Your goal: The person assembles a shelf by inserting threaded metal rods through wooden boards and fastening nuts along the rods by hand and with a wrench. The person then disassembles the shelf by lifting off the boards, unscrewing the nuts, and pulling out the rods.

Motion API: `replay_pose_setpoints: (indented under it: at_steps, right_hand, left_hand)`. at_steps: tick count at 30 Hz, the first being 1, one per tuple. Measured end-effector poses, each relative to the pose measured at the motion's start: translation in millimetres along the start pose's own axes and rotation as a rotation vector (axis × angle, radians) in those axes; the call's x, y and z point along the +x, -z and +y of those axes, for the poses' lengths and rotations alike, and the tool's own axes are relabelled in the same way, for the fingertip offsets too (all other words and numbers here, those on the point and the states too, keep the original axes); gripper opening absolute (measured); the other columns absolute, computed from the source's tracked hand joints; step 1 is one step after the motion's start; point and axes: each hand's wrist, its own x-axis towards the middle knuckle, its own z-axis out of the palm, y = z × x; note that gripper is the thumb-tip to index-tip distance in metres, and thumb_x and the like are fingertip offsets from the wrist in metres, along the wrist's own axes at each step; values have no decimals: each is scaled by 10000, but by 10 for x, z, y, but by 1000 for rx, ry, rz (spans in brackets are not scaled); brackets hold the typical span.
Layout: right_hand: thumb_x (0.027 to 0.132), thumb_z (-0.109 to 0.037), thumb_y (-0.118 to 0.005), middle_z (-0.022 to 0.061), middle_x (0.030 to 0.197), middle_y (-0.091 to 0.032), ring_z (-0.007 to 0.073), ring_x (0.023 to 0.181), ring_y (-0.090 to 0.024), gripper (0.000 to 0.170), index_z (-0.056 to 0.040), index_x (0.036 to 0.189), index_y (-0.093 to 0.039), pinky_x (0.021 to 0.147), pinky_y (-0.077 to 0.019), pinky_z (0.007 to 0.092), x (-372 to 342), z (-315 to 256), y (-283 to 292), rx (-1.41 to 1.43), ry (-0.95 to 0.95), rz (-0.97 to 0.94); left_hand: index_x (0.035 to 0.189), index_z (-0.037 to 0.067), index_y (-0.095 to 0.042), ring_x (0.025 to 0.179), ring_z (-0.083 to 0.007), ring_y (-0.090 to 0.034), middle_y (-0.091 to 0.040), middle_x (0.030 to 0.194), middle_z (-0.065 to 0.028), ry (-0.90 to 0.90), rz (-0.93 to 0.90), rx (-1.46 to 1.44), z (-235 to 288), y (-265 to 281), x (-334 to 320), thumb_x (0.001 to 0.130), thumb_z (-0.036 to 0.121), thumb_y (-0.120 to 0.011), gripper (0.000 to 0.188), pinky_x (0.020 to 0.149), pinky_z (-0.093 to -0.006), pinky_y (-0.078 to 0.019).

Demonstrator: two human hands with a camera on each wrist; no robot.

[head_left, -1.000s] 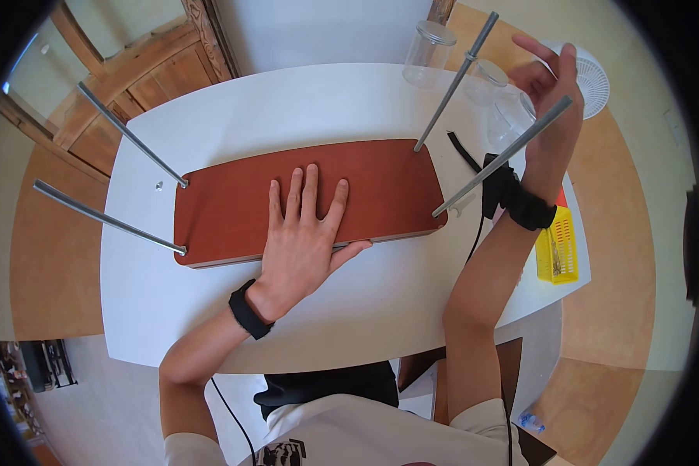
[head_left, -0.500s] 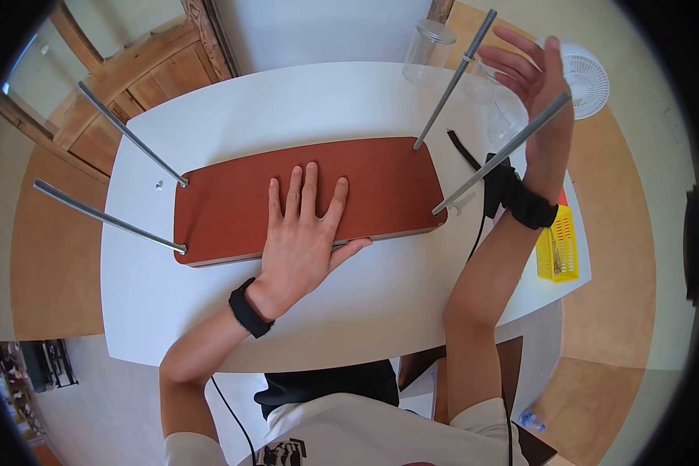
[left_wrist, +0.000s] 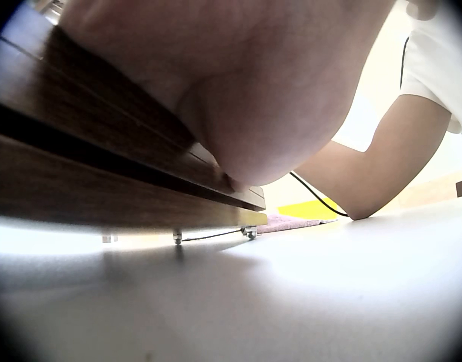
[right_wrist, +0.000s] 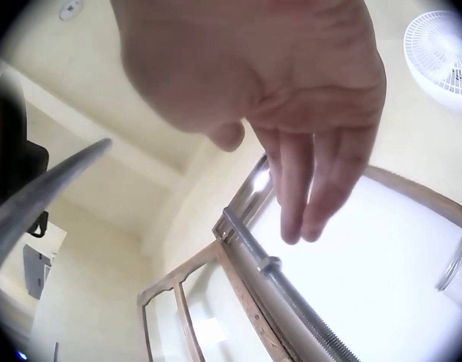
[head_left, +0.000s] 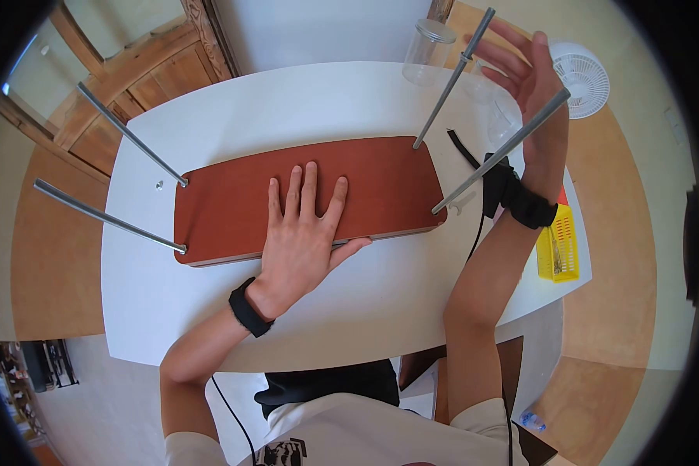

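A reddish-brown wooden board point(head_left: 233, 206) lies on the white table, a metal rod standing up at each corner. My left hand point(head_left: 299, 248) rests flat on its middle, fingers spread and thumb along the near edge. In the left wrist view the board's dark layered side point(left_wrist: 125, 177) shows beneath the palm. My right hand point(head_left: 540, 85) is raised at the back right, fingers extended beside the far right rod point(head_left: 446, 97). A nut point(right_wrist: 269, 265) sits partway along that threaded rod, just below the fingertips in the right wrist view. The near right rod point(head_left: 512, 147) crosses in front of the right forearm.
Clear lidded jars point(head_left: 429, 50) stand at the table's back right. A yellow basket point(head_left: 559, 252) holding small metal parts sits at the right edge. A white fan point(head_left: 581, 81) is beyond. Small metal feet point(left_wrist: 178, 237) under the board lift it off the table.
My right hand has moved left toward the far right rod, and its fingers have straightened. My left hand and the board have stayed nearly still.
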Motion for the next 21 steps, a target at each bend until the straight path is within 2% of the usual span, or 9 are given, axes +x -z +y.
replay_pose_setpoints:
  at_steps: [3,5,7,9,12,14,18,20,21]
  right_hand:
    - [1113,-479,-357,83,849,-736,169,796,-688,632,41,1255,-687,929,-503,291,41,42,110,-55,-66,5]
    - [1111,-477,-358,128,977,-774,179,891,-717,628,44,1282,-664,968,-498,296,154,125,397,-182,-50,19]
    - [1109,-479,-360,141,1011,-775,184,919,-721,626,42,1287,-659,978,-497,302,202,172,486,-178,-60,-26]
    - [1107,-480,-361,155,1045,-777,188,947,-725,624,39,1293,-654,988,-496,307,169,124,417,-174,-68,-66]
    - [1100,-481,-383,145,1004,-780,197,925,-723,620,45,1275,-661,985,-499,324,97,101,138,-40,-5,9]
    - [1103,-483,-371,133,1026,-780,193,956,-728,622,37,1275,-665,980,-503,320,61,68,42,-12,-42,-111]
    - [1111,-470,-346,140,1107,-772,192,1030,-725,605,12,1302,-658,994,-499,310,158,144,248,-131,-87,-123]
    - [1117,-462,-317,156,1150,-762,194,1078,-720,598,-13,1335,-645,1004,-489,283,180,161,309,-281,-52,77]
    - [1117,-462,-317,156,1150,-762,194,1078,-720,598,-13,1335,-645,1004,-489,283,158,137,277,-282,-52,74]
  left_hand:
    - [1540,82,-456,1457,-492,-353,-373,1550,-340,-1,0,1,3,-10,0,923,667,-597,862,1200,-618,-241]
    - [1541,82,-455,1459,-491,-351,-372,1551,-340,4,-5,3,-5,-10,-13,924,666,-596,861,1202,-617,-239]
    - [1543,84,-452,1460,-491,-350,-370,1553,-337,3,0,-2,-4,-12,-1,925,665,-596,860,1202,-617,-238]
    - [1544,84,-451,1461,-491,-348,-368,1555,-337,2,-6,-5,-2,-12,-2,925,666,-595,861,1202,-618,-238]
    - [1545,84,-449,1460,-492,-347,-366,1557,-337,3,-5,0,-4,-13,-2,925,668,-594,863,1200,-621,-238]
    - [1545,84,-448,1459,-494,-348,-365,1557,-337,2,-2,0,-5,-17,-4,925,669,-593,865,1199,-623,-238]
    - [1546,86,-448,1456,-494,-352,-366,1557,-338,2,0,2,-3,-15,-4,924,673,-591,867,1198,-624,-239]
    - [1546,87,-448,1456,-494,-353,-366,1557,-337,7,-2,1,-1,-13,-11,925,675,-590,867,1198,-624,-240]
    - [1547,87,-447,1456,-493,-352,-368,1556,-338,7,-2,4,-4,-17,-6,924,677,-588,868,1198,-623,-239]
